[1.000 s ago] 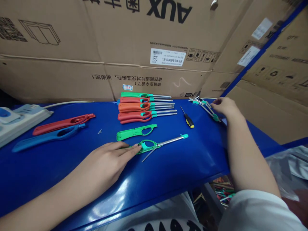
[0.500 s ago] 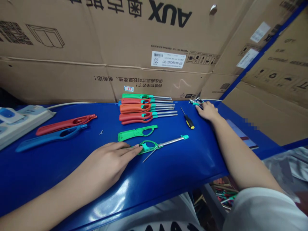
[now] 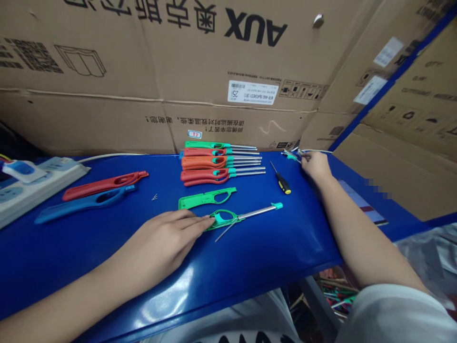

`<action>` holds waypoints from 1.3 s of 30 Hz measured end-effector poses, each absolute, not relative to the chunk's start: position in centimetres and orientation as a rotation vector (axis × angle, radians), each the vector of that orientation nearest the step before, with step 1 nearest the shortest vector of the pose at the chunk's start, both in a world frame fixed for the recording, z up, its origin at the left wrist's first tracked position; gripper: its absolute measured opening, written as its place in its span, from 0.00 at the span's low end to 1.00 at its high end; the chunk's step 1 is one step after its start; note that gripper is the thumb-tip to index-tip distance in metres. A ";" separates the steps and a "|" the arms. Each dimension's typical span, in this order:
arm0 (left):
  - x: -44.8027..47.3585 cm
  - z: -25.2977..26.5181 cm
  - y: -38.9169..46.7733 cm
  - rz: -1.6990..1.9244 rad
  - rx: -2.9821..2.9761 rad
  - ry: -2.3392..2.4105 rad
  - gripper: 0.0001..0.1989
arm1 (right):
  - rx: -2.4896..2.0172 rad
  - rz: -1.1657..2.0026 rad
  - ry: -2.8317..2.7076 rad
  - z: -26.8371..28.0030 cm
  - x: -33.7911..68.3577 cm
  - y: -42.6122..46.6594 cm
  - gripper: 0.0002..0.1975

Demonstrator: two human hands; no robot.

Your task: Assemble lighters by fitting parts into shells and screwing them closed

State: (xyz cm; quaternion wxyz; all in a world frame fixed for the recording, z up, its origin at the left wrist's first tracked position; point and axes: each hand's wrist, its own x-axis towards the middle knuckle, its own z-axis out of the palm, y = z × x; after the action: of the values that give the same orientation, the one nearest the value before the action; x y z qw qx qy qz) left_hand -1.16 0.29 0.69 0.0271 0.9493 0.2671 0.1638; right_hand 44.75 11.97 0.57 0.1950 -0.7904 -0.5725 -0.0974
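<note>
Lighter [image 3: 250,214], green and open-cased, is held flat on the blue table [image 3: 278,252] by the left hand [image 3: 174,236]; metal-and-teal parts [image 3: 290,156] are touched by the right hand [image 3: 317,166], whose grip cannot be told.

The left hand [image 3: 174,236] conceals from me the rear of the open green lighter [image 3: 221,219]. The right hand [image 3: 316,166] hides its fingertips, so I cannot tell their grip. The left edge crops the power strip [image 3: 53,178]. Metal pins [image 3: 154,196] appear too small to identify; the jumble below the table [image 3: 339,302] is blurred.
</note>
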 end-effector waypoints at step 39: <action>1.3 -0.1 -0.6 0.988 1.731 1.004 0.13 | -0.752 1.049 -1.915 0.0 21.8 0.5 0.07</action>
State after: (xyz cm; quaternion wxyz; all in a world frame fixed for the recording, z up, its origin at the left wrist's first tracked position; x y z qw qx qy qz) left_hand 1.27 -0.58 -0.13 0.4396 0.6967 0.4040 0.3976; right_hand 21.83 0.48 -0.05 0.4045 -0.2978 -0.7584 0.4154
